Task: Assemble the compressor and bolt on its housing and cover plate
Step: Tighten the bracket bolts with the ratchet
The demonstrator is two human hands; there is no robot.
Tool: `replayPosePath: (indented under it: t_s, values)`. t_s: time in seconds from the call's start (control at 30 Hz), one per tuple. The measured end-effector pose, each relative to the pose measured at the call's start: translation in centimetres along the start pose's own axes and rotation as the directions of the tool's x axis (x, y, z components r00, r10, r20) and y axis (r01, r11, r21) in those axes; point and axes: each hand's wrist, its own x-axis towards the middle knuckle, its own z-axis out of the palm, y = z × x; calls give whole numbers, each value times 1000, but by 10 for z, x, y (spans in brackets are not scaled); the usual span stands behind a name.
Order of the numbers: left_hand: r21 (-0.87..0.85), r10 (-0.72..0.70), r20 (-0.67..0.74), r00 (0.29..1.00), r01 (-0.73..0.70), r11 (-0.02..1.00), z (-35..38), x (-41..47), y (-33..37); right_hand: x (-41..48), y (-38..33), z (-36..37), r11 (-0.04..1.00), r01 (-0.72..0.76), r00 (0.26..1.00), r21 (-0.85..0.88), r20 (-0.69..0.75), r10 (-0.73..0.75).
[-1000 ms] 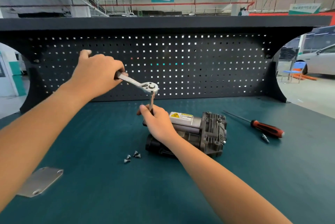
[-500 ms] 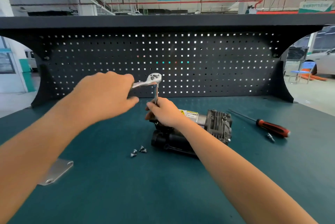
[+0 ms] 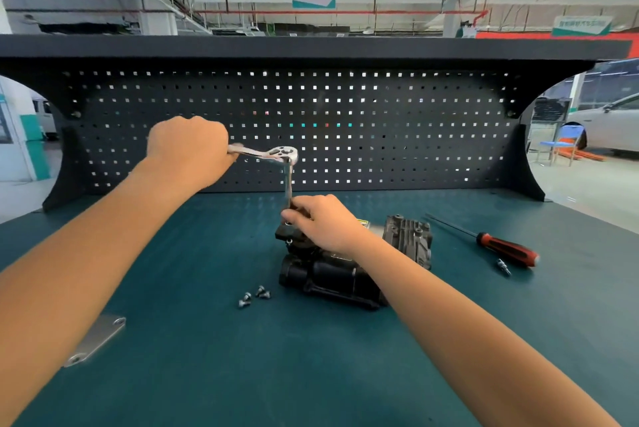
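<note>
The left hand [image 3: 188, 150] is closed in a fist round the handle of the chrome ratchet wrench [image 3: 273, 153]. It holds the wrench level above the bench, probably so the handle can swing clear of the work. Its forearm reaches forward from the near left.

The right hand [image 3: 321, 222] pinches the lower end of the vertical steel extension bar [image 3: 288, 184] with curled fingers, apparently to keep the socket seated. The bolt itself is hidden.

Beneath this hand, the black and grey compressor [image 3: 332, 274] lies mid-bench on the teal bench mat [image 3: 242, 374]. Loose silver bolts [image 3: 254, 296] lie just near-left of it. The flat grey cover plate [image 3: 95, 340] rests at the near left, not yet fitted. A red-and-black-handled screwdriver [image 3: 498, 243] lies to the right.
</note>
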Motion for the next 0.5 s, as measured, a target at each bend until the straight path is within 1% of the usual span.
replayPosePath:
  t_s: [0.07,0.1,0.17,0.2,0.23,0.3,0.37,0.4,0.47,0.5]
  values:
    - [57,21,96,995,-26,998,-17,-21,4,2,-1,4,1000,-3,999,-31,-43,2]
    - [89,50,118,992,-60,994,-24,-34,9,3,-2,6,999,-3,998,-41,-57,1]
    - [151,132,113,985,-148,977,-32,-58,20,4,-4,10,999,3,998,-51,-70,-7]
    - [161,153,101,983,-168,973,-31,-64,22,3,-4,12,999,4,997,-40,-76,-7]
    - [157,148,96,984,-162,974,-31,-65,20,3,-3,13,1000,-2,996,-18,-93,0]
    - [92,116,84,990,-124,988,-28,-51,10,1,-3,15,999,-23,988,27,-153,27]
    - [27,86,14,996,-86,996,-17,-36,0,-1,-3,17,998,-36,979,46,-198,44]
    - [-11,88,-77,993,-89,996,-7,-29,-4,-2,-2,18,999,-30,977,41,-208,38]
    - [-143,111,-290,951,-158,977,13,-18,-8,-3,-1,21,1000,-7,976,8,-217,8]
    - [-191,105,-353,930,-182,965,19,-15,-9,-4,-1,22,1000,5,976,-17,-216,-8]
